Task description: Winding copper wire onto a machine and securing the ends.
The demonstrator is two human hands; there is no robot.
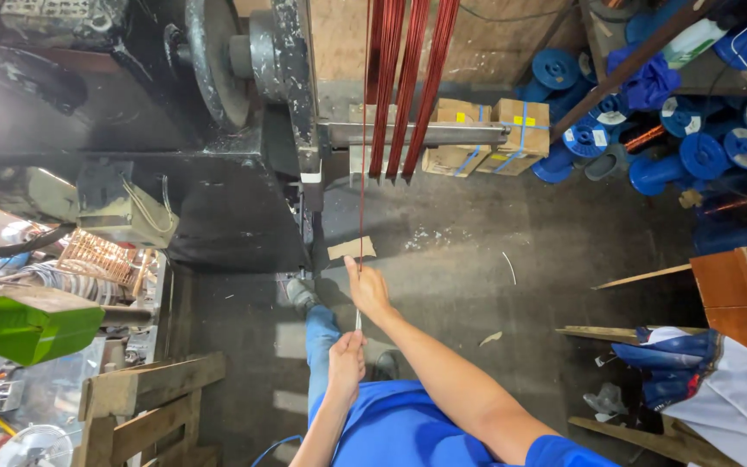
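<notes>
Closest to me is my blue shirt [408,432], with my jeans-clad leg [322,346] and shoe [302,294] below on the dark concrete floor [477,285]. Both my arms reach forward over it. My left hand [347,356] is closed in a fist around the lower end of a thin copper wire strand [361,173], pinching it just above my lap. My right hand [367,287] sits a little farther out and higher along the same strand, fingers curled and gripping it, so the wire runs taut between the two hands and then straight up and away from me. Up there it joins the hanging bundles of reddish copper wire [404,86], draped over a grey metal bar [425,134] on the dark winding machine [252,69]. A scrap of cardboard [351,249] lies on the floor just beyond my right fingers. Cardboard boxes [494,138] stand behind the bundles, blue spools [702,147] are piled to the right, and a wooden pallet [144,406] sits on my left.
</notes>
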